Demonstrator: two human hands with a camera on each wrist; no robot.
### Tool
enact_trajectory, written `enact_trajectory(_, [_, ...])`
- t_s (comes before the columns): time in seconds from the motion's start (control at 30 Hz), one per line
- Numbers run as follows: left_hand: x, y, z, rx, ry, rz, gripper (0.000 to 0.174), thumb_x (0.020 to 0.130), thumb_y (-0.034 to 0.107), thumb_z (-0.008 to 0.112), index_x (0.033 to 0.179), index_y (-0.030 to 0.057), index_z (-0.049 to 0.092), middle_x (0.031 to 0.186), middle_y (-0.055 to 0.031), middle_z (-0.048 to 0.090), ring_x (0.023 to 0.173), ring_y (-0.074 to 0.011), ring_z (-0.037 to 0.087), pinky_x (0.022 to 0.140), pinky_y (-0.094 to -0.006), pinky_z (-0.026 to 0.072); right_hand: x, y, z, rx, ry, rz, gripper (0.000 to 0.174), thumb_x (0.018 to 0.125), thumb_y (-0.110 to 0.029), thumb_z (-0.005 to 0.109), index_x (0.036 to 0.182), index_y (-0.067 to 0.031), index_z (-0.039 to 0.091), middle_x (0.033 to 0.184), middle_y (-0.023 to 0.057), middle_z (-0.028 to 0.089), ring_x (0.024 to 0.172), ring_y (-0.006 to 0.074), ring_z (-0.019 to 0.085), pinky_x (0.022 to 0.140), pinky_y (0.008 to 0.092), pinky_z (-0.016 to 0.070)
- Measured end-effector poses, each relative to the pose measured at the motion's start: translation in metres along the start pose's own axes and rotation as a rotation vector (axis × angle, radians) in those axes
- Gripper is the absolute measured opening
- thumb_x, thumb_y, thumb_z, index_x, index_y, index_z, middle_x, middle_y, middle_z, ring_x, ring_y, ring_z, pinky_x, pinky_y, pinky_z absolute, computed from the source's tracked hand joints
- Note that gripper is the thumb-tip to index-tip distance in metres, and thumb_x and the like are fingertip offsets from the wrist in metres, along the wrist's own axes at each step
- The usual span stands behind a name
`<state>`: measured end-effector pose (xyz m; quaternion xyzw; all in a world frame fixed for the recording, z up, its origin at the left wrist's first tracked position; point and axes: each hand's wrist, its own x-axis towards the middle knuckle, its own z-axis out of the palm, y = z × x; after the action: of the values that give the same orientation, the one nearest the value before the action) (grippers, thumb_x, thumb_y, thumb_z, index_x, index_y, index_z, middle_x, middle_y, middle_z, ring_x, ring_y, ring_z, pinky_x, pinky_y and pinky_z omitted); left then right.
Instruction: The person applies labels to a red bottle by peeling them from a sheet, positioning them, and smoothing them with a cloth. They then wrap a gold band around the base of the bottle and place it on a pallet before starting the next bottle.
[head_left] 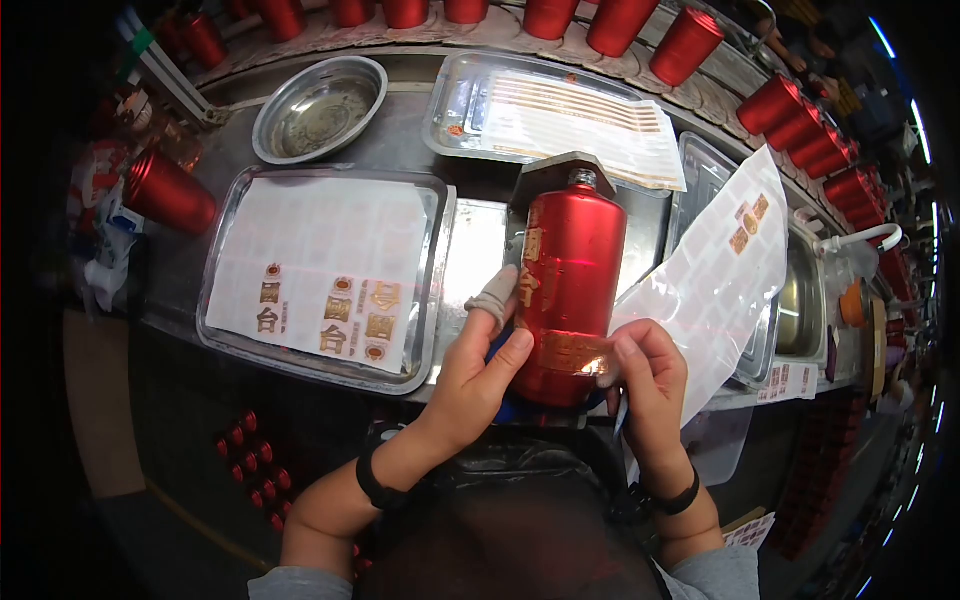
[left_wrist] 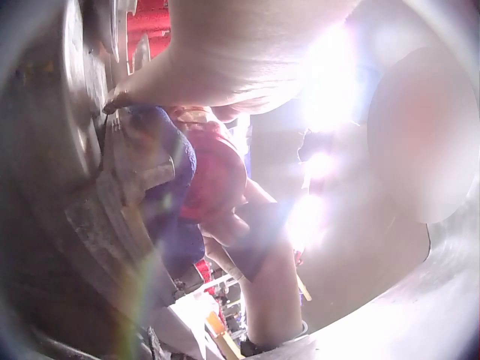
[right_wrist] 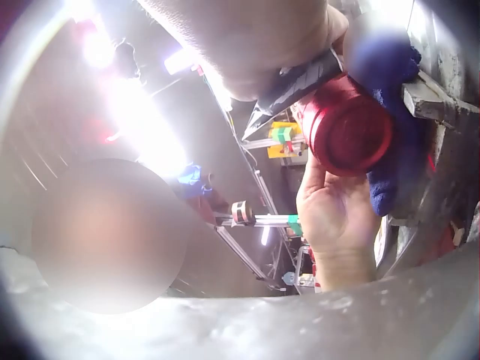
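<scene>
1. A metal counter (head_left: 400,150) crossed the workshop, with bright lamps away to the right.
2. Nearest, both forearms reached in, each with a black wristband.
3. The left hand (head_left: 472,378) lay along the lower left flank of a red bottle (head_left: 580,260), thumb on its front and a finger in a pale cover reaching up its side. That grip stood spread where visible; whether its hidden fingers closed round the bottle, I could not tell.
4. The right hand (head_left: 655,375) had bent fingers and thumb brought together, its grip pinching the right end of a gold label (head_left: 570,353).
5. The label sat low across the bottle's front, between the two grips; most of the bottle rose above them, neck pointing away. Gold characters ran up its left side, and blue padding (right_wrist: 384,191) lay against it underneath.
6. Left of the bottle, a metal tray (head_left: 433,300) carried a white sheet (head_left: 310,225) with gold characters along its near part; to the right, another sheet (head_left: 700,290) slanted down beside the right hand.
7. Farther back stood a round basin (head_left: 320,110) and a second tray (head_left: 440,110) under gold-striped sheets (head_left: 580,125).
8. Farthest, more red bottles (head_left: 615,25) lined the back.
</scene>
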<state>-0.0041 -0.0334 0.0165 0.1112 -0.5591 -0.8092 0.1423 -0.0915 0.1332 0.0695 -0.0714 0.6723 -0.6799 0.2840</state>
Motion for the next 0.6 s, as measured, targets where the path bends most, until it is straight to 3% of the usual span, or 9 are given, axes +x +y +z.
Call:
enact_trajectory(0.37, [-0.001, 0.004, 0.006, 0.121, -0.004, 0.021, 0.069, 0.099, 0.017, 0.058, 0.151, -0.0092, 0.02, 0.152, -0.0208, 0.035, 0.143, -0.0265, 0.032, 0.116, -0.0347, 0.0254, 0.004, 0.005, 0.004, -0.046, 0.007, -0.057, 0.012, 0.093, -0.009, 0.067, 0.092, -0.0033, 0.057, 0.077, -0.0031, 0.059, 0.066, -0.0005, 0.05, 0.057, 0.0144, 0.0385])
enact_trajectory(0.6, [0.0, 0.002, 0.006, 0.055, -0.02, -0.006, 0.069, 0.1, 0.016, 0.057, 0.151, -0.0085, 0.018, 0.152, -0.0206, 0.035, 0.143, -0.0258, 0.032, 0.116, -0.0347, 0.0259, 0.005, 0.008, -0.001, 0.054, -0.013, -0.02, 0.015, 0.094, -0.01, 0.066, 0.099, -0.0039, 0.054, 0.085, -0.0006, 0.061, 0.07, -0.0002, 0.052, 0.061, 0.0145, 0.0403])
